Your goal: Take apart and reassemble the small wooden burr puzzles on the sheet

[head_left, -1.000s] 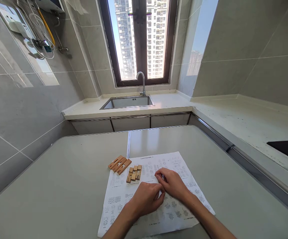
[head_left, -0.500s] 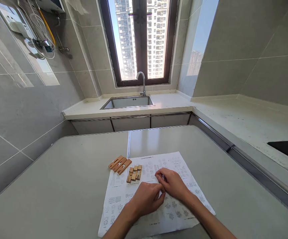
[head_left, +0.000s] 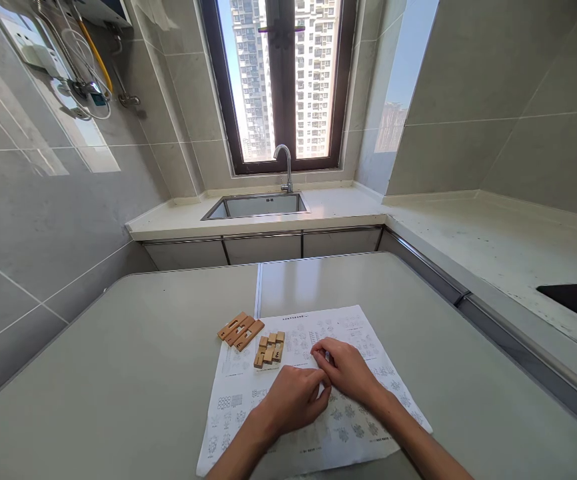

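My left hand (head_left: 293, 399) and my right hand (head_left: 347, 370) rest together on a printed paper sheet (head_left: 288, 427) at the middle of the table, both with fingers curled. What the fingers pinch between them is hidden. Just to the left, three small notched wooden blocks (head_left: 269, 349) lie side by side on the sheet's upper left part. Three longer slotted wooden pieces (head_left: 240, 331) lie on the bare table beside the sheet's top left corner.
The grey table (head_left: 118, 387) has a seam down its middle. Beyond it stands a counter with a steel sink (head_left: 256, 205) and a tap (head_left: 283, 165) under a window. A second counter with a black hob (head_left: 576, 300) runs along the right.
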`<act>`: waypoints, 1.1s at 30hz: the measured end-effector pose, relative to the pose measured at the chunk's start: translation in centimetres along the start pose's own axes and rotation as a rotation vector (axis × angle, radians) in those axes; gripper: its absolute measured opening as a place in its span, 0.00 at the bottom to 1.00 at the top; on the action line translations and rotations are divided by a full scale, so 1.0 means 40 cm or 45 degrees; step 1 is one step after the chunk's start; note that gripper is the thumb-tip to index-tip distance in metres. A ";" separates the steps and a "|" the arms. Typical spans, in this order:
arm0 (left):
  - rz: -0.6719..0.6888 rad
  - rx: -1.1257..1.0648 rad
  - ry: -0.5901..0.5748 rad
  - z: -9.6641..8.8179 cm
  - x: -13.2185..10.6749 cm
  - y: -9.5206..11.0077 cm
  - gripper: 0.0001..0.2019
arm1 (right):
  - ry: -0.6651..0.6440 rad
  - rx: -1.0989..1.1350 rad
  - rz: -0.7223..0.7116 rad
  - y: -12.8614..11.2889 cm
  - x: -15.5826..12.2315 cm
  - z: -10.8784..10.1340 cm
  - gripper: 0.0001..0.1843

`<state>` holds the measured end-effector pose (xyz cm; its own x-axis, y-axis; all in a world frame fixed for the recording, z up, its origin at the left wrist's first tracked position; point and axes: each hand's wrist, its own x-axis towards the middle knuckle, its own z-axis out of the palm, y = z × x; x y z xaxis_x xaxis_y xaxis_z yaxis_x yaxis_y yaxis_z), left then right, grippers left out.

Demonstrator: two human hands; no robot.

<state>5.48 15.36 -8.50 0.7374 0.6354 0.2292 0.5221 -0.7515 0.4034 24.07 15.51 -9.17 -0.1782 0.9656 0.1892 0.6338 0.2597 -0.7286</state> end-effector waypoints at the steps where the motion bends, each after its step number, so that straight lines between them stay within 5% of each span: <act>1: -0.011 0.006 0.013 -0.001 0.001 -0.001 0.06 | -0.002 -0.001 -0.001 0.000 0.000 0.000 0.12; 14: -0.459 0.136 0.235 -0.031 0.014 -0.037 0.09 | -0.012 -0.006 -0.014 0.002 0.003 -0.001 0.12; 19: -0.484 0.072 0.300 -0.057 0.012 -0.057 0.09 | -0.025 -0.009 -0.003 -0.006 0.000 -0.006 0.13; 26: -0.645 0.221 0.714 -0.146 -0.005 -0.164 0.13 | -0.021 -0.023 -0.014 0.004 0.003 0.001 0.14; 33: -1.027 0.365 0.480 -0.203 -0.053 -0.271 0.12 | -0.028 -0.038 -0.017 0.006 0.005 0.003 0.14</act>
<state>-5.23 23.61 -6.16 -0.0548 0.9620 0.2675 0.9384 -0.0419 0.3430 24.08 15.74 -9.39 -0.2029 0.9618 0.1840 0.6531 0.2729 -0.7064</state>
